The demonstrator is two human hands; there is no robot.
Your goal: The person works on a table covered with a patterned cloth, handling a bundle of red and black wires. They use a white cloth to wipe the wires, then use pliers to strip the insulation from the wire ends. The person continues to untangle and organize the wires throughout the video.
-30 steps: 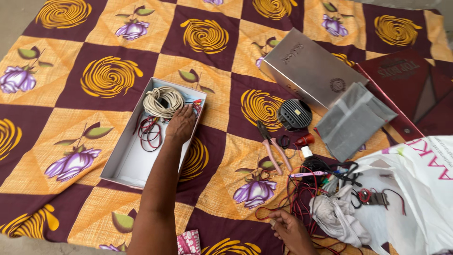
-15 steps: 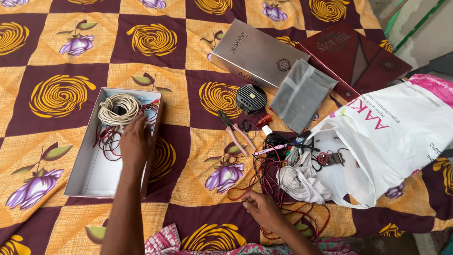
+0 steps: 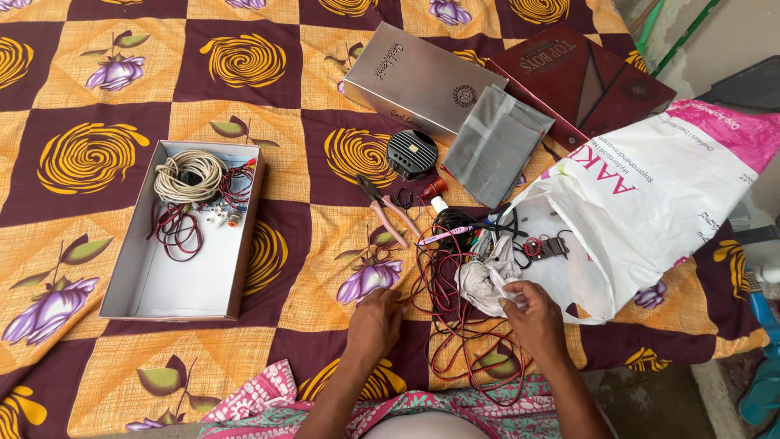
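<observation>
Withdrawn from the open box (image 3: 146,289), left hand (image 3: 375,319) fingers curl at red wires (image 3: 443,280), perhaps pinching one; right hand (image 3: 532,317) pinches white cloth (image 3: 481,280). Box holds coiled cable (image 3: 188,175); its near half bare.

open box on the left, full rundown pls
The shallow rectangular cardboard box, grey-brown walls, white inside, lies open and lidless, flat on the patterned cloth. Its far end holds a coil of cream cable, loose red and black wires and small white connectors; the near half is bare. Neither hand touches it.
</observation>
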